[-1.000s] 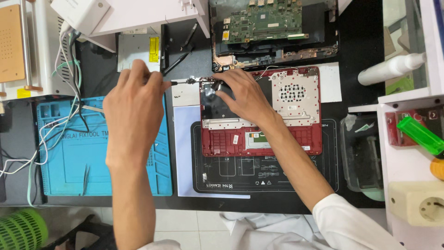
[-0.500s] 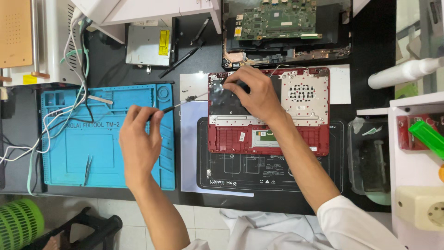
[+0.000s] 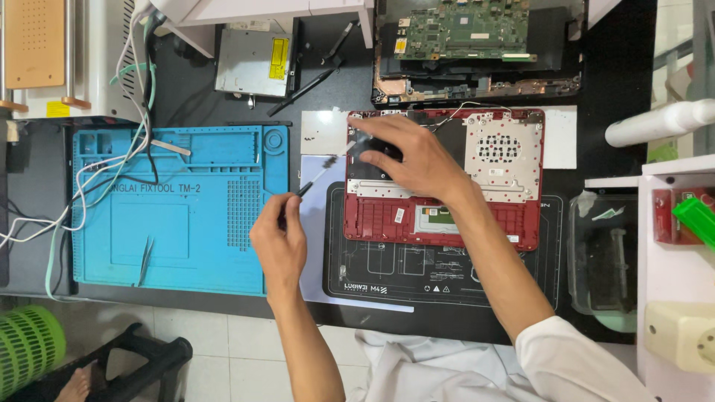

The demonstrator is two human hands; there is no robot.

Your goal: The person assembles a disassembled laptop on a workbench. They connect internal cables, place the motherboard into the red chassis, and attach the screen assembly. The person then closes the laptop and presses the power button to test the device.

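A red laptop shell (image 3: 514,216) lies open side up on a black work mat (image 3: 387,275). My right hand (image 3: 406,152) rests on the shell's upper left part, fingers pressed on a dark piece there. My left hand (image 3: 279,238) hovers left of the shell, over the mat's edge. It grips a slim dark tool (image 3: 316,175) with a fuzzy tip, like a small brush, pointing up and right towards the shell's corner. What lies under my right palm is hidden.
A blue repair mat (image 3: 179,223) with tweezers (image 3: 145,260) and loose cables (image 3: 112,171) lies to the left. Behind are a black laptop base with green board (image 3: 477,37) and a metal drive (image 3: 257,63). A white bottle (image 3: 663,123), clear box (image 3: 611,253) and shelf stand at the right.
My left hand has drawn the tool down and away from the shell's upper left corner, towards me. My right hand has stayed on the shell.
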